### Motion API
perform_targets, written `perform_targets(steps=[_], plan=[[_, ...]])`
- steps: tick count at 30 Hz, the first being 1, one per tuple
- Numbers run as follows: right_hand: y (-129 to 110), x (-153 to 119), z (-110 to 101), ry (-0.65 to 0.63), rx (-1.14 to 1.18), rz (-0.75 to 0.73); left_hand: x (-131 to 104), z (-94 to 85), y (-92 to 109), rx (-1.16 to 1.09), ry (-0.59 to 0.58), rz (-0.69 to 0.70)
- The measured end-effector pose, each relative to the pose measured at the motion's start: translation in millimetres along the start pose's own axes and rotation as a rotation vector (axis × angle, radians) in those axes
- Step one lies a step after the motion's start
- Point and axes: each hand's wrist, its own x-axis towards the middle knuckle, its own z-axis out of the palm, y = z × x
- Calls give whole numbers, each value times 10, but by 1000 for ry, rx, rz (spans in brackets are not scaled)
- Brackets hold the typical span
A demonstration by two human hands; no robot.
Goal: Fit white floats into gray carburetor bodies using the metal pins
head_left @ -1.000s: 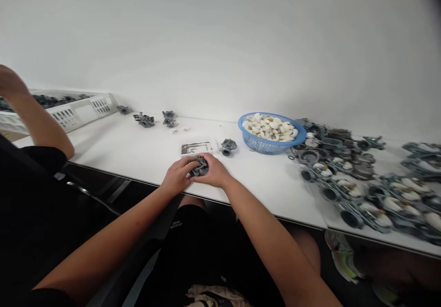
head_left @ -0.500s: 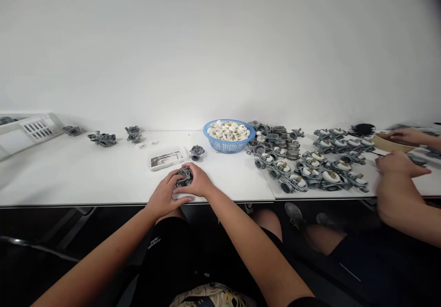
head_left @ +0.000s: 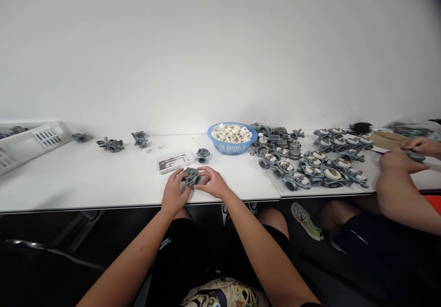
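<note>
A grey metal carburetor body (head_left: pixel 191 177) rests near the table's front edge, held from both sides. My left hand (head_left: pixel 174 192) has its fingers and thumb closed on its left side. On the right side, my right hand (head_left: pixel 213 183) grips it with thumb and fingertips. Just behind them lies a shallow white tray (head_left: pixel 160 170) with thin dark parts in it. Another carburetor body (head_left: pixel 202 155) stands right of that tray. Farther back is a blue basket (head_left: pixel 231 148) full of white floats.
Many carburetor bodies (head_left: pixel 312 170) with white floats cover the table on the right, beside a grey heap (head_left: pixel 275 137). Several bodies (head_left: pixel 110 145) and a white slotted crate (head_left: pixel 44 137) are on the left. At far right, a person's hands (head_left: pixel 396 162) work near a tan bowl (head_left: pixel 387 139).
The view has shifted, moving the scene slightly. My hands have turned the carburetor body, so its round opening now shows at the right, and my right hand's grip has moved to that side.
</note>
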Motion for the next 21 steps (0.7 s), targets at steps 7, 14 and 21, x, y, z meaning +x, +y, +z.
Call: perform_targets(steps=[7, 14, 21], plan=[[59, 37, 12, 24, 4, 33, -10, -49, 71, 18, -67, -14], [-9, 48, -2, 8, 22, 31, 41, -158, 101, -127, -198, -63], [-75, 35, -9, 5, 4, 23, 36, -159, 72, -217, -246, -161]])
